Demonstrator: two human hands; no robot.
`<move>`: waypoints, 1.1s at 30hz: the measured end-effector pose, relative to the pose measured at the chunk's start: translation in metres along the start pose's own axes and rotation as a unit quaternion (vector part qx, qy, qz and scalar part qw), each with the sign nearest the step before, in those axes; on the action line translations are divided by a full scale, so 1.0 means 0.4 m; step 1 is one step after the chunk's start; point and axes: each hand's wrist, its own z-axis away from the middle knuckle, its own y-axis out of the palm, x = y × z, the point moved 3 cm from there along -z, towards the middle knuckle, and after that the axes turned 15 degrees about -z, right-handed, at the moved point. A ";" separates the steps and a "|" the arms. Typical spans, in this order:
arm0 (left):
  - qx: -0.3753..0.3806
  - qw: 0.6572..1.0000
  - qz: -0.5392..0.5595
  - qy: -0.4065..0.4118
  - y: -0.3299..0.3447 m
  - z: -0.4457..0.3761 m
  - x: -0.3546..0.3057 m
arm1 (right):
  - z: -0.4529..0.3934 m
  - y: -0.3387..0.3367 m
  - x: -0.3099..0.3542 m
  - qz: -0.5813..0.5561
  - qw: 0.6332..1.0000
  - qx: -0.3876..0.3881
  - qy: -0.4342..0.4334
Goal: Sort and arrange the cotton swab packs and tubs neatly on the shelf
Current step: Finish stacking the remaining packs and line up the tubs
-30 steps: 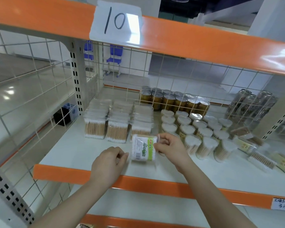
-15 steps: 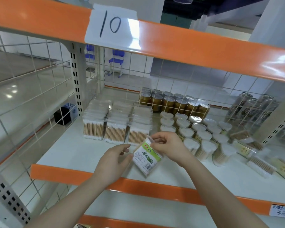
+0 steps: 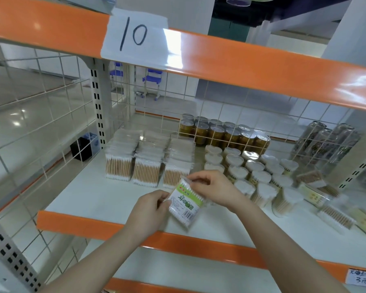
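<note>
I have one green-labelled cotton swab pack (image 3: 185, 205) between both hands, lifted just above the front of the white shelf (image 3: 97, 199), tilted so its printed face and barcode look up at me. My left hand (image 3: 150, 210) has its fingers curled onto the pack's lower left edge, and my right hand (image 3: 213, 190) pinches the top corner between thumb and fingertips; two grips at opposite ends let me turn it square before I set it down. Just behind it stand three rows of clear swab packs (image 3: 148, 163), upright with the wooden sticks facing front, which I take as the pattern this one should join, probably at the open spot in front of the right-hand row. To the right, the round swab tubs (image 3: 256, 176) sit packed close with their white tops up, and behind them a line of gold-labelled tubs (image 3: 224, 133) runs along the wire back. Further right, a few loose labelled packs (image 3: 334, 214) lie flat and askew, not yet sorted. The main risk I see is nudging the standing rows over as I slide this one in.
</note>
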 end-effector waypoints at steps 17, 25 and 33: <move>-0.028 0.997 0.013 -0.064 0.007 0.023 0.029 | 0.002 -0.015 -0.029 -0.020 0.998 -0.051 -0.005; -0.025 0.996 0.046 -0.067 0.012 0.036 0.016 | -0.001 -0.016 -0.031 -0.026 0.997 -0.064 -0.020; -0.041 0.995 0.065 -0.070 0.010 0.048 0.015 | 0.002 -0.016 -0.023 -0.033 0.997 -0.054 -0.035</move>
